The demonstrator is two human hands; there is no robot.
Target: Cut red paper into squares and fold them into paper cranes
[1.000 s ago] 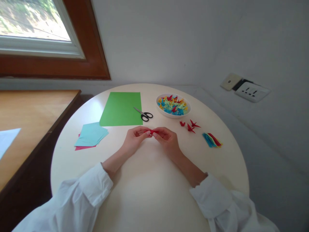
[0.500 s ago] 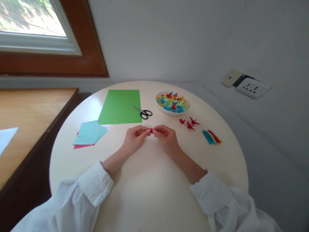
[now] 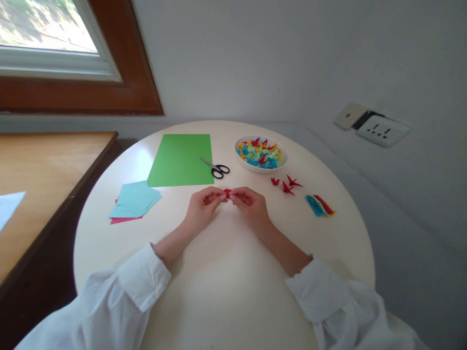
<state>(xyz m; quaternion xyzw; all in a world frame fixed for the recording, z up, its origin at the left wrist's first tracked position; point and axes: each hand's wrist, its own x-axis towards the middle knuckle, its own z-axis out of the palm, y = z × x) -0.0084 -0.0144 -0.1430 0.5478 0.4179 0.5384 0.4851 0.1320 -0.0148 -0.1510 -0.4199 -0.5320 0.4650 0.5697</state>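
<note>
A small folded piece of red paper (image 3: 227,193) is pinched between my two hands over the middle of the round white table (image 3: 219,291). My left hand (image 3: 205,206) grips its left side between thumb and fingers. On its right side, my right hand (image 3: 252,206) holds it in the same kind of pinch. The fingertips cover most of the paper, so its exact folded shape is hard to make out. Just beyond my hands lie black-handled scissors (image 3: 218,170), partly on a green paper sheet (image 3: 180,160). To the right rest 3 red paper cranes (image 3: 287,188).
A white bowl (image 3: 260,170) full of colourful paper cranes stands at the back right. Paper strips (image 3: 320,206) in several colours lie right of the red cranes. Light blue paper squares (image 3: 134,200) overlap pink paper (image 3: 126,220) at left. A wooden desk (image 3: 47,180) adjoins on the left.
More of the red paper now shows between my fingertips, standing a little higher and looking wider. Both hands stay in nearly the same place; the whole view has shifted very slightly.
</note>
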